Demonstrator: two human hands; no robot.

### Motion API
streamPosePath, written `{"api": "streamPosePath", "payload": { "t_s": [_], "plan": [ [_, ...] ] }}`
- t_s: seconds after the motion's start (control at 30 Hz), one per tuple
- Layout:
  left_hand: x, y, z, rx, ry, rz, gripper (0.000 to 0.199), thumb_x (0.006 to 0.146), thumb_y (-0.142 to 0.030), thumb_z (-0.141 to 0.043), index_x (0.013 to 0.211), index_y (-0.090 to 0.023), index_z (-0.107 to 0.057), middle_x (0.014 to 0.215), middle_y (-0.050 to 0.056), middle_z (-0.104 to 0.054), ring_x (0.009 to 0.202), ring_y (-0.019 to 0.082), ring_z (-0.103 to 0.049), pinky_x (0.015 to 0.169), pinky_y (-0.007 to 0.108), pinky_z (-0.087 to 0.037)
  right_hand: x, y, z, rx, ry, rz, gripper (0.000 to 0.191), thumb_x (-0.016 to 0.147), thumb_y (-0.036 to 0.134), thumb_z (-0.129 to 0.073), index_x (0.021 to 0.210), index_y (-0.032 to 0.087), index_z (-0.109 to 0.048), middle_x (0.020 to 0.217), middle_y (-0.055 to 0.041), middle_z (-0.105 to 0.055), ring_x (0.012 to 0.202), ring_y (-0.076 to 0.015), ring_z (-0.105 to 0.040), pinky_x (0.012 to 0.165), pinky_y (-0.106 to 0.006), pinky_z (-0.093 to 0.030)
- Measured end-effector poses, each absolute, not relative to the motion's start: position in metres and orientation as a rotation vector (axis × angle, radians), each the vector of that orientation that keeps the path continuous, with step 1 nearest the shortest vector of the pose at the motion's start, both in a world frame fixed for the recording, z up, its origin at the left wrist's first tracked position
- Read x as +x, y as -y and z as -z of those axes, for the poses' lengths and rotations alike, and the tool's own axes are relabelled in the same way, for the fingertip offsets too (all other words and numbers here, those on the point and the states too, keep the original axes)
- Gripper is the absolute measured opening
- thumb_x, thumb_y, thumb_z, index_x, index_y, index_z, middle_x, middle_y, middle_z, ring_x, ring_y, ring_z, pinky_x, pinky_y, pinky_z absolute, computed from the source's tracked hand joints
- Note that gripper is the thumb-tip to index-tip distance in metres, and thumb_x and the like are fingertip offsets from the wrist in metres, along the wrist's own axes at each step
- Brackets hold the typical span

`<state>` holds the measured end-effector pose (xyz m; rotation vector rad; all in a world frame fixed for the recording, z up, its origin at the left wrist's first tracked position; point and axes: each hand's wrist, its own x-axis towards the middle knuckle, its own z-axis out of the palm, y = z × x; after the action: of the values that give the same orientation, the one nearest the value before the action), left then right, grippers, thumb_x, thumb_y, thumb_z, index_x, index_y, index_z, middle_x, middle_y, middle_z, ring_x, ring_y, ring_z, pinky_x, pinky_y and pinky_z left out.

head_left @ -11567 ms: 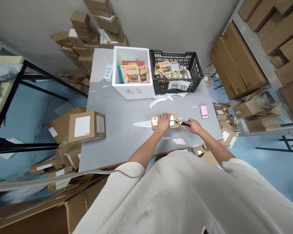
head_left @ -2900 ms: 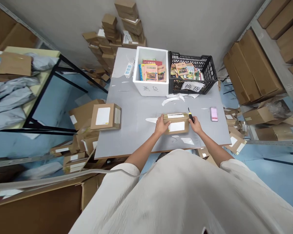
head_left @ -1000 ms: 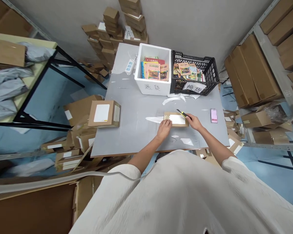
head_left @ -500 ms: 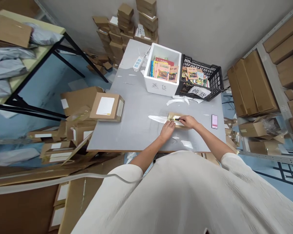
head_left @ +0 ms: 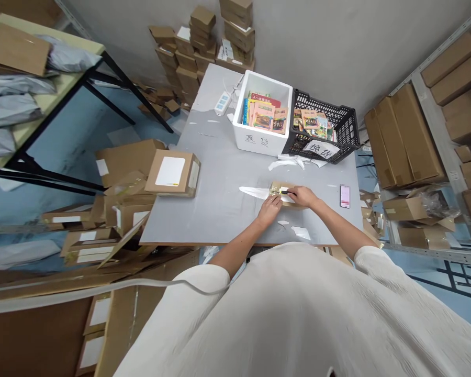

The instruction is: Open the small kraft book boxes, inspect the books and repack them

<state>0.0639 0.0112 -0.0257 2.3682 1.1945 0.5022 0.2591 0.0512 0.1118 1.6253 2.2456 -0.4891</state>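
The small carton [head_left: 276, 186] lies on the grey table [head_left: 212, 178], and it is the landmark here. Much of its top and its near right part are hidden under the two hands, so its full shape is difficult to see. The left hand [head_left: 270, 209] rests its fingers on the left part of the carton; these fingers are extended and not closed around it. The right hand [head_left: 303, 197] is closed on a dark cutter [head_left: 286, 192] with a yellow part, above the carton top. The handle is mostly covered by the fingers, and I cannot tell if the blade touches the cardboard.

The carton is brown and box-shaped, with shiny, wrinkled clear tape at its left end and a white label, only partly visible. To the left of it is a thin, pointed white strip [head_left: 253, 192], smooth like paper or film. Farther left stands a bigger carton [head_left: 172, 173] with a white label. Behind the small carton are a smooth white foam box [head_left: 260, 141] and, to the right, a black plastic crate [head_left: 347, 128] of open lattice, both holding books. On its right side lies a phone [head_left: 345, 196]; its screen text is too small to read.
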Motion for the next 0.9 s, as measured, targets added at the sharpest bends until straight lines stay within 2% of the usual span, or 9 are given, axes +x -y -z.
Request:
{"api": "streamPosePath", "payload": {
  "t_s": [0.23, 0.47, 0.7, 0.9],
  "plan": [
    [0.062, -0.013, 0.036, 2.389, -1.173, -0.563, 0.047, 0.106, -0.007, -0.043, 0.137, -0.023, -0.075, 0.149, 0.018, -0.075, 0.150, 0.030, -0.064, 0.133, 0.052, -0.047, 0.261, -0.047, -0.122, 1.619, -2.196, 0.478, 0.045, 0.119, 0.036, -0.042, 0.143, 0.025, -0.078, 0.136, -0.0121, -0.081, 0.124, -0.0282, -0.073, 0.093, -0.031, -0.049],
    [0.063, -0.015, 0.043, 2.434, -1.187, -0.639, 0.043, 0.105, -0.006, -0.045, 0.127, -0.023, -0.078, 0.142, 0.017, -0.078, 0.145, 0.027, -0.068, 0.130, 0.048, -0.051, 0.249, -0.046, -0.124, 1.621, -2.182, 0.454, 0.044, 0.119, 0.037, -0.042, 0.140, 0.024, -0.078, 0.138, -0.0130, -0.080, 0.126, -0.0282, -0.072, 0.094, -0.031, -0.049],
    [0.063, -0.013, 0.040, 2.472, -1.241, -0.543, 0.038, 0.106, -0.005, -0.048, 0.128, -0.021, -0.075, 0.147, 0.017, -0.076, 0.146, 0.027, -0.066, 0.132, 0.047, -0.049, 0.249, -0.051, -0.131, 1.646, -2.095, 0.473, 0.043, 0.117, 0.035, -0.044, 0.135, 0.024, -0.081, 0.141, -0.0131, -0.079, 0.127, -0.0283, -0.073, 0.096, -0.033, -0.052],
    [0.064, -0.011, 0.034, 2.473, -1.262, -0.492, 0.038, 0.108, -0.007, -0.049, 0.132, -0.020, -0.075, 0.151, 0.016, -0.074, 0.149, 0.028, -0.064, 0.133, 0.050, -0.049, 0.261, -0.058, -0.132, 1.667, -2.065, 0.564, 0.040, 0.115, 0.036, -0.048, 0.127, 0.026, -0.085, 0.135, -0.0127, -0.082, 0.123, -0.0297, -0.074, 0.090, -0.033, -0.052]
  ]
}}
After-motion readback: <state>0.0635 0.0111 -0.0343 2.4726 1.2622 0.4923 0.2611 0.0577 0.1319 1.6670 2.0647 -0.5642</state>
